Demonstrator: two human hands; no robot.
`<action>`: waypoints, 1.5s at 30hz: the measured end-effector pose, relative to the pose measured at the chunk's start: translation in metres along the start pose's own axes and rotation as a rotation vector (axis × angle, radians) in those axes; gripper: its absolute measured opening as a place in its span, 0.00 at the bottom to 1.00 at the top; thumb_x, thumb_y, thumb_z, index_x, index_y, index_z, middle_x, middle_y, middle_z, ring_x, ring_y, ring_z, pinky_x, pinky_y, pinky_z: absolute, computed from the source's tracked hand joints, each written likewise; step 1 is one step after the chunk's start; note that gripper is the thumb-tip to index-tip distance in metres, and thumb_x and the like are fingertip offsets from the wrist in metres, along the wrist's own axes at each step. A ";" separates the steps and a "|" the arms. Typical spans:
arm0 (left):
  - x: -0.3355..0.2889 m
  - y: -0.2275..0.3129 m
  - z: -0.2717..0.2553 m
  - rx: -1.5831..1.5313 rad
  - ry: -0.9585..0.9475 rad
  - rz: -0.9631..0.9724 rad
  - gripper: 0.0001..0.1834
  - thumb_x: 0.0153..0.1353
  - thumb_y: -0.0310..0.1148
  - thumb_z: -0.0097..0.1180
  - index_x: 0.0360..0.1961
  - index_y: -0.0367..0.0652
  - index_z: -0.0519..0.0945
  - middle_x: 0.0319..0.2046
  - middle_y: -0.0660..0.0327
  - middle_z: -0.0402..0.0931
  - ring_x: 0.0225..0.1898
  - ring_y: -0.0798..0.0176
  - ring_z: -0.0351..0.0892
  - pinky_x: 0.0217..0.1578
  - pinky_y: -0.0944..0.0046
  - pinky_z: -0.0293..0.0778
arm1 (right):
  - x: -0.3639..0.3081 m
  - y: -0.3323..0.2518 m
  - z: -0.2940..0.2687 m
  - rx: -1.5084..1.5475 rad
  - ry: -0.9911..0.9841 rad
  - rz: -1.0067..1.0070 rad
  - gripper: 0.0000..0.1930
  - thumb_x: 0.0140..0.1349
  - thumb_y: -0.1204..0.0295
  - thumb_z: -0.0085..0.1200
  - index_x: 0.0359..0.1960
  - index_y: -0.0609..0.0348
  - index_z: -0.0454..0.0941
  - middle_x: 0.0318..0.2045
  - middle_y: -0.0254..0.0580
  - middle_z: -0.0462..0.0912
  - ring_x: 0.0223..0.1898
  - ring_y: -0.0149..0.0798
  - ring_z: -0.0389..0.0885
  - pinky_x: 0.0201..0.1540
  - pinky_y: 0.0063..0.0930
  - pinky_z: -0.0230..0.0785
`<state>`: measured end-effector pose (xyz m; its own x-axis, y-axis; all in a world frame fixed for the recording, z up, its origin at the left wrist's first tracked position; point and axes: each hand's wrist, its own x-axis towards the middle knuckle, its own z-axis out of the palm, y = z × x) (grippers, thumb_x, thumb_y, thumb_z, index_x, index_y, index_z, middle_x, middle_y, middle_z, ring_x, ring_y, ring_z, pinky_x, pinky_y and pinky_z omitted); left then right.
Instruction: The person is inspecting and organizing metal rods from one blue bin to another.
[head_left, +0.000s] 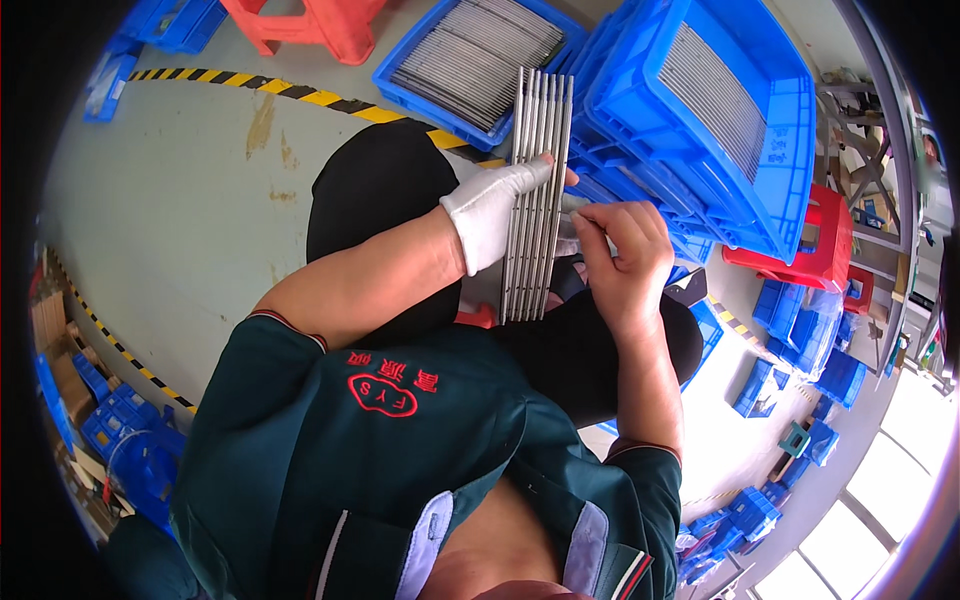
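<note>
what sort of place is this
Probably a factory workshop: blue crates hold rows of metal rods, the left hand grips a bundle of similar rods, and black-and-yellow tape marks the floor.

Bright scene, white glare from windows (882, 488) (lower right), curved edges.

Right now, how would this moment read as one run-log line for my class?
left hand: white-gloved, gripping metal rods | right hand: bare, fingers curled beside the rods | nearby: blue crates holding similar rods
</note>
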<state>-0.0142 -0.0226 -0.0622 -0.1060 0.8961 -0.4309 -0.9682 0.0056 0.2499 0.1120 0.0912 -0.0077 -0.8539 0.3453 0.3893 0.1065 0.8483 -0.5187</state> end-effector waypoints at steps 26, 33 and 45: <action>0.004 -0.004 0.002 0.068 0.135 0.036 0.11 0.67 0.34 0.48 0.46 0.39 0.75 0.39 0.55 0.78 0.41 0.59 0.80 0.44 0.59 0.76 | 0.012 -0.017 0.003 -0.270 -0.110 -0.234 0.06 0.44 0.77 0.63 0.25 0.56 0.79 0.23 0.35 0.78 0.28 0.40 0.75 0.34 0.33 0.65; 0.001 -0.004 0.004 0.141 0.156 0.079 0.11 0.66 0.33 0.50 0.45 0.39 0.75 0.40 0.54 0.78 0.42 0.58 0.79 0.46 0.60 0.75 | 0.013 -0.014 0.005 -0.197 -0.093 -0.207 0.06 0.44 0.77 0.63 0.25 0.56 0.80 0.23 0.34 0.78 0.28 0.39 0.75 0.34 0.32 0.64; 0.001 -0.003 0.004 0.077 0.122 0.039 0.12 0.67 0.34 0.48 0.46 0.40 0.76 0.38 0.54 0.78 0.39 0.60 0.80 0.42 0.61 0.76 | 0.011 -0.009 0.006 -0.049 -0.094 -0.095 0.05 0.46 0.78 0.63 0.25 0.60 0.80 0.23 0.39 0.79 0.27 0.42 0.76 0.33 0.32 0.66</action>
<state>-0.0108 -0.0196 -0.0600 -0.1742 0.8356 -0.5210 -0.9432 0.0104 0.3321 0.0989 0.0854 -0.0033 -0.9050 0.2257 0.3606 0.0462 0.8948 -0.4441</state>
